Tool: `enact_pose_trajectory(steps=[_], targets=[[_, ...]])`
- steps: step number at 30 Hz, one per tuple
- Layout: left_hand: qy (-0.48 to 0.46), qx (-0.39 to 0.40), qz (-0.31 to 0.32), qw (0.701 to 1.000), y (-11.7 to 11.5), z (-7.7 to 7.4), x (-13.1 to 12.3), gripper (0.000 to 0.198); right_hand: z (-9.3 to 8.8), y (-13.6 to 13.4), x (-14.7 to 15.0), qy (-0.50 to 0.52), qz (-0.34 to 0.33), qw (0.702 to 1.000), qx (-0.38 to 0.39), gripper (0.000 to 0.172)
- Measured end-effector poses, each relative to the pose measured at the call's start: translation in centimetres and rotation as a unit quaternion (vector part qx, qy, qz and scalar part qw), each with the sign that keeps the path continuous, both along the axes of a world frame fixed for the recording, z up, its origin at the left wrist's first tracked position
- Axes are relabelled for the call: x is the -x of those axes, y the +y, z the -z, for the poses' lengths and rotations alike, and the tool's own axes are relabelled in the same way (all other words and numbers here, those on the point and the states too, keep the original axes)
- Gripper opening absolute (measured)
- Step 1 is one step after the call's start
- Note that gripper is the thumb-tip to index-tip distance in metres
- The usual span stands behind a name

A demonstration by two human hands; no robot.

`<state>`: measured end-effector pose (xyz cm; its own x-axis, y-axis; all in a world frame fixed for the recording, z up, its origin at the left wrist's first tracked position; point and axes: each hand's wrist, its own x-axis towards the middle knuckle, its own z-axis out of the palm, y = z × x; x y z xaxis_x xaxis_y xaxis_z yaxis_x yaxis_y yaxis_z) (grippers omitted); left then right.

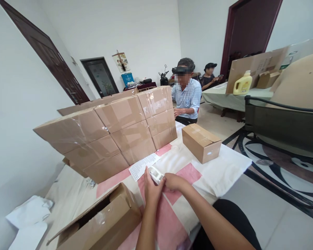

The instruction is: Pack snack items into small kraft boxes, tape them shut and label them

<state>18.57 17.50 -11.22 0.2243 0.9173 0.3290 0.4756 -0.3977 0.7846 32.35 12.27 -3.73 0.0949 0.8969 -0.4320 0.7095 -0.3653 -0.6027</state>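
Note:
My left hand [150, 189] and my right hand [173, 181] meet over the table, both closed round a small white object [155, 174] that looks like a tape roll or dispenser. Just beyond it lies a white sheet of small labels [144, 166]. An open cardboard box [104, 218] rests on its side at my left forearm. A small sealed box [201, 142] stands to the right, further back on the table.
A stack of taped cardboard boxes [114, 132] fills the far left of the pink and white cloth-covered table [224, 170]. A person in a light blue shirt [187, 97] sits behind it; another sits further back. A yellow bottle [242, 84] stands on another table. A dark chair [281, 121] is at right.

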Motion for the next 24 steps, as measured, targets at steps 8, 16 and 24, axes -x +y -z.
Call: enact_pose_trajectory(steps=[8, 16, 24], targets=[[0.010, -0.011, 0.011, 1.000, 0.7, 0.5, 0.2, 0.098, -1.8, -1.2, 0.9, -0.053, 0.013, 0.998, -0.030, 0.029], [0.002, -0.023, 0.007, 1.000, 0.7, 1.1, -0.1, 0.093, -3.0, -1.9, 2.0, -0.095, 0.038, 0.995, -0.020, 0.037], [0.025, -0.005, 0.003, 1.000, 0.2, 0.2, -0.3, 0.093, -0.8, 0.1, -0.1, -0.018, -0.024, 0.999, 0.014, 0.024]])
